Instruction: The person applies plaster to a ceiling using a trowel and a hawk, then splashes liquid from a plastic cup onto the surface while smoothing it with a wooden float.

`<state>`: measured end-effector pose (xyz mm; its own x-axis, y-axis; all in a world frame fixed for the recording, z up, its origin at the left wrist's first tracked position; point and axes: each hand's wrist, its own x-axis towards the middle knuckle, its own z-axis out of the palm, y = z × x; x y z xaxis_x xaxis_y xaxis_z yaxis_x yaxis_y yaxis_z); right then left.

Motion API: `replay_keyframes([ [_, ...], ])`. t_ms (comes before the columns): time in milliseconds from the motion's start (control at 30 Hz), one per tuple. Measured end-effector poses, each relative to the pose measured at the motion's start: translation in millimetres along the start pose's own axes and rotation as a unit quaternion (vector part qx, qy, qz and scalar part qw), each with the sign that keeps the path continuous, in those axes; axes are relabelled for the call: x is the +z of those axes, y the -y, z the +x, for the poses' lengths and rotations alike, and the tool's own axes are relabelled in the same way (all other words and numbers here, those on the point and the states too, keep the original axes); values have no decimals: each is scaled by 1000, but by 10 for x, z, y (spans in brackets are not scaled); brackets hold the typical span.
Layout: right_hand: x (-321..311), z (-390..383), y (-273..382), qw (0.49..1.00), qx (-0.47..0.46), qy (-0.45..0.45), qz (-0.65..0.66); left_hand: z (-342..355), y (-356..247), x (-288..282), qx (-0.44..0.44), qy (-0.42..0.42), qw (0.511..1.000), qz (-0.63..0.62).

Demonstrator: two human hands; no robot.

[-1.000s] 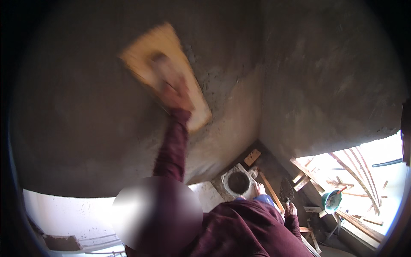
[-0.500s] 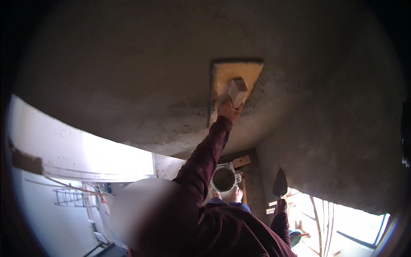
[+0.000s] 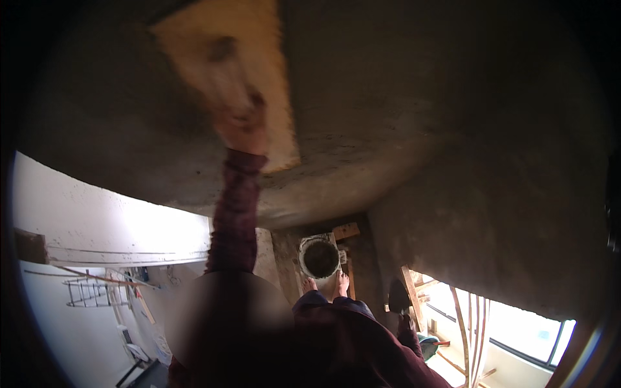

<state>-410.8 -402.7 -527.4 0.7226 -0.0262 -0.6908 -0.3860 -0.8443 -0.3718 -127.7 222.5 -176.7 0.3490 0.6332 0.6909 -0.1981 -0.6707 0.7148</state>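
Yellow-tan and broad, a plastering float (image 3: pixel 272 81) lies against the grey wall (image 3: pixel 362 84) at upper left, its top edge running out of the picture. The left hand (image 3: pixel 240 125), blurred, is clenched round the float's handle. Well apart from it, low on the right, the right hand (image 3: pixel 405 321) grips a dark trowel (image 3: pixel 399 296). A broad stretch of wall runs from the float's right edge to the corner. The right-hand wall (image 3: pixel 498 213) ends in a rough lower edge above a bright window opening (image 3: pixel 521 333). A round bucket (image 3: pixel 321 239) stands just ahead of the feet (image 3: pixel 341 284).
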Motion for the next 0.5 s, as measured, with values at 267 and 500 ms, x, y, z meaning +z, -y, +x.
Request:
replay_keyframes([
  [267,-540,315,958,992,-21,-106,67,-1445,676,390,-151,209,966,-28],
  [500,-463,61,415,993,39,-98,-44,520,-854,383,210,-101,970,72],
])
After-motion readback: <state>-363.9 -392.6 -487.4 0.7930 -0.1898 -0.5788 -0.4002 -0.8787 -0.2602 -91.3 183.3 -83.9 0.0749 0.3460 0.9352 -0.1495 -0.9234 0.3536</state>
